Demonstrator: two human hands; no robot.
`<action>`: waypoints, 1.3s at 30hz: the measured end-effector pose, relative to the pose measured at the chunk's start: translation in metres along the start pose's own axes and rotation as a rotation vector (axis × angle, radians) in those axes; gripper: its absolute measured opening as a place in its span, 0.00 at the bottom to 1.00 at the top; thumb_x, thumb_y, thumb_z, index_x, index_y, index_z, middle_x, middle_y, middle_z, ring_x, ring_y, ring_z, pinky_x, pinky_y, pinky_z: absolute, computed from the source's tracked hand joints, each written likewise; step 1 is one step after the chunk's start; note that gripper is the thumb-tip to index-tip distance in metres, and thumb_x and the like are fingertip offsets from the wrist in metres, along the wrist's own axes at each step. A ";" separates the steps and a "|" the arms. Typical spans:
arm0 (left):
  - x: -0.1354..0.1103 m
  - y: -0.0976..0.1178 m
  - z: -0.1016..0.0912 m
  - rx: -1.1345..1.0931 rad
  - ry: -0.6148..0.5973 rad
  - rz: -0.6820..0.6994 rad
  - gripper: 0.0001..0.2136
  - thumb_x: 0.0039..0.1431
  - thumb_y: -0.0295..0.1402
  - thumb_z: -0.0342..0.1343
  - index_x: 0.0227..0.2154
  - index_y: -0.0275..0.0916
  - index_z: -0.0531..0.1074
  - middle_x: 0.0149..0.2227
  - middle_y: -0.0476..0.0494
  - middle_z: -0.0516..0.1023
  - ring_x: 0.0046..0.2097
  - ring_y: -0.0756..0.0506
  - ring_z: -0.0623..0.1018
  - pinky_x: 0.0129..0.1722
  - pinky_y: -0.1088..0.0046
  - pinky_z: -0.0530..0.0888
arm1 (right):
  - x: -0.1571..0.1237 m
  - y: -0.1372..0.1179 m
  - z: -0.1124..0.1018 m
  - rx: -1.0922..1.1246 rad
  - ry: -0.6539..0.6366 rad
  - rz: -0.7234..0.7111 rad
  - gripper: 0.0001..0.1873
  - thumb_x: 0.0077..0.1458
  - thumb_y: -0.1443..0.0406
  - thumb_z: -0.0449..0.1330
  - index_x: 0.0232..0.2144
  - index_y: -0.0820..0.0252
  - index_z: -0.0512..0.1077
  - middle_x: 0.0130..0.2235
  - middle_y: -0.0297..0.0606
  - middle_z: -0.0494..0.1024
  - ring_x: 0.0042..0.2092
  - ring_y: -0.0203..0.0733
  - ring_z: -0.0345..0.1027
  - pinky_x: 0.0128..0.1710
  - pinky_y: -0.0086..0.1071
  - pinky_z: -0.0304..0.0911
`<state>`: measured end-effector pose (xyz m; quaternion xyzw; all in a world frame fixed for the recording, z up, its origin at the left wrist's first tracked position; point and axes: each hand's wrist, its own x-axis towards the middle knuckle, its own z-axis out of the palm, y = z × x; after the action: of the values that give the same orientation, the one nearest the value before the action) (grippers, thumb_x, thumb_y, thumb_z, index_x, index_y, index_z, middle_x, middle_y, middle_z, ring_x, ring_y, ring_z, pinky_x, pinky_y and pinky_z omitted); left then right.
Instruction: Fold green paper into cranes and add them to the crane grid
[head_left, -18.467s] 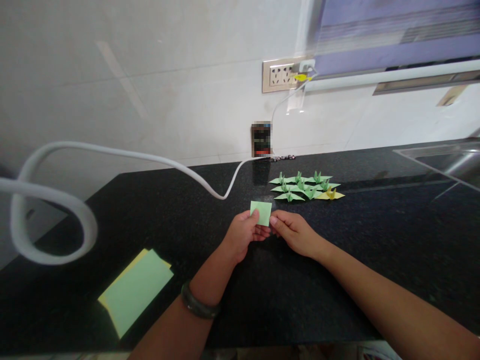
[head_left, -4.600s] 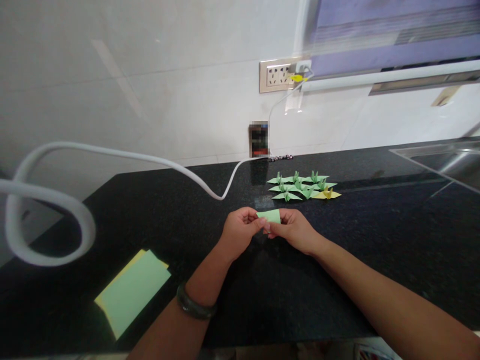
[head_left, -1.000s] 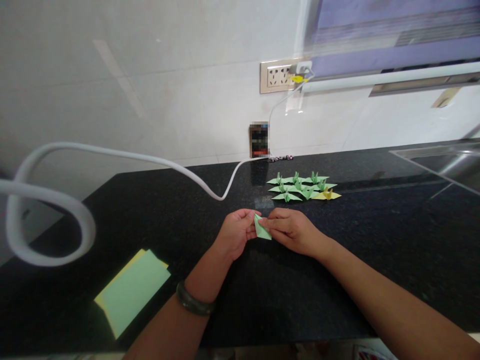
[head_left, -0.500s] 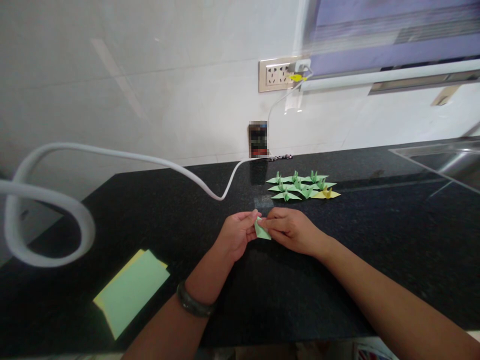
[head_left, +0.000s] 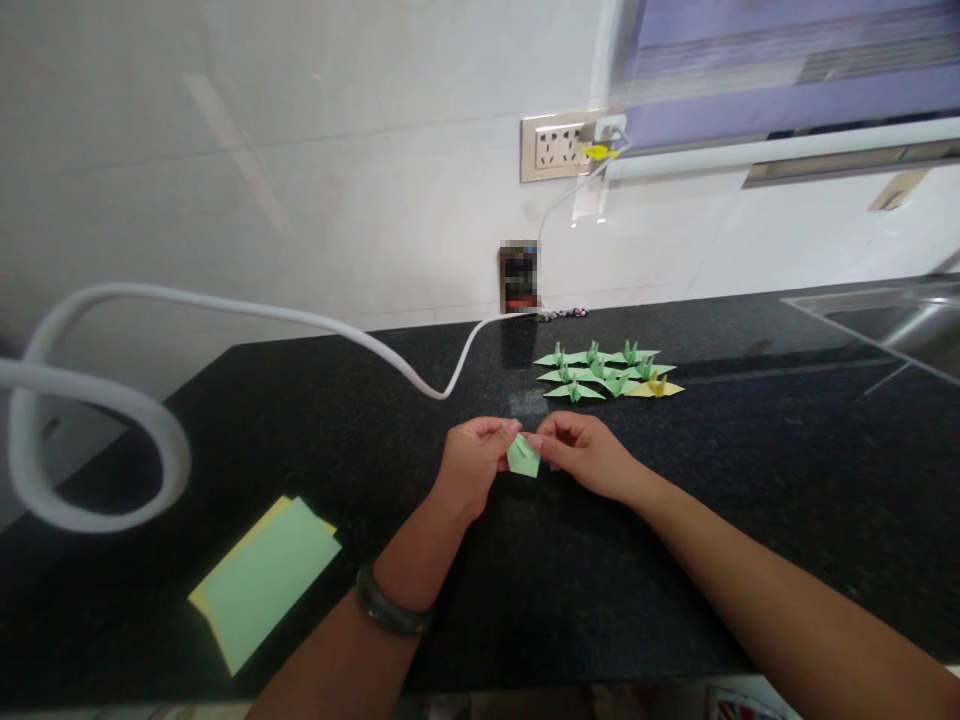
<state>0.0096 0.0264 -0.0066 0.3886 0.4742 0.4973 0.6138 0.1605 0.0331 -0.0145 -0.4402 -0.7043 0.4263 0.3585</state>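
Between my two hands is a small piece of folded green paper (head_left: pixel 524 457), held above the dark countertop. My left hand (head_left: pixel 474 460) pinches its left side with thumb and fingers. My right hand (head_left: pixel 583 450) grips the upper right edge, thumb toward the paper and fingers curled behind. Just beyond the hands stand several green paper cranes (head_left: pixel 574 391) in close rows, with one yellow paper crane (head_left: pixel 658 387) at the right end of the front row. The finer folds of the held paper are too small to make out.
A stack of green and yellow paper sheets (head_left: pixel 266 585) lies at the left on the black countertop (head_left: pixel 592 610). A thick white cable (head_left: pixel 330 325) loops over the left side. A phone-like object (head_left: pixel 519 278), blurred out, leans on the wall below a socket (head_left: pixel 559 147). A sink (head_left: pixel 892 318) is at the right.
The folded paper has turned and shows a wider face to me. My right hand has drawn slightly to the right, and its fingers have shifted along the paper's edge.
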 end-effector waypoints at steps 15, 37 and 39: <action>0.000 -0.005 -0.001 0.074 0.010 0.060 0.11 0.42 0.35 0.58 0.27 0.32 0.70 0.24 0.42 0.75 0.24 0.49 0.73 0.24 0.73 0.70 | 0.001 0.005 0.005 0.055 -0.045 0.068 0.13 0.46 0.57 0.55 0.23 0.63 0.63 0.19 0.30 0.65 0.19 0.28 0.55 0.18 0.22 0.51; 0.002 -0.007 -0.002 0.014 -0.021 0.084 0.12 0.39 0.38 0.59 0.22 0.33 0.69 0.19 0.49 0.70 0.22 0.53 0.69 0.23 0.77 0.67 | -0.002 0.002 0.006 0.022 -0.087 0.051 0.14 0.48 0.58 0.52 0.22 0.63 0.67 0.19 0.32 0.67 0.19 0.29 0.56 0.18 0.23 0.53; 0.003 -0.006 -0.002 0.010 -0.028 0.055 0.14 0.40 0.40 0.58 0.22 0.32 0.70 0.20 0.48 0.70 0.22 0.53 0.69 0.23 0.76 0.67 | -0.002 0.001 0.006 0.032 -0.092 0.052 0.13 0.48 0.58 0.53 0.21 0.63 0.67 0.18 0.31 0.66 0.19 0.29 0.56 0.18 0.23 0.53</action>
<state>0.0091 0.0277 -0.0135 0.4115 0.4571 0.5063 0.6045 0.1564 0.0298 -0.0184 -0.4325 -0.7014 0.4664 0.3216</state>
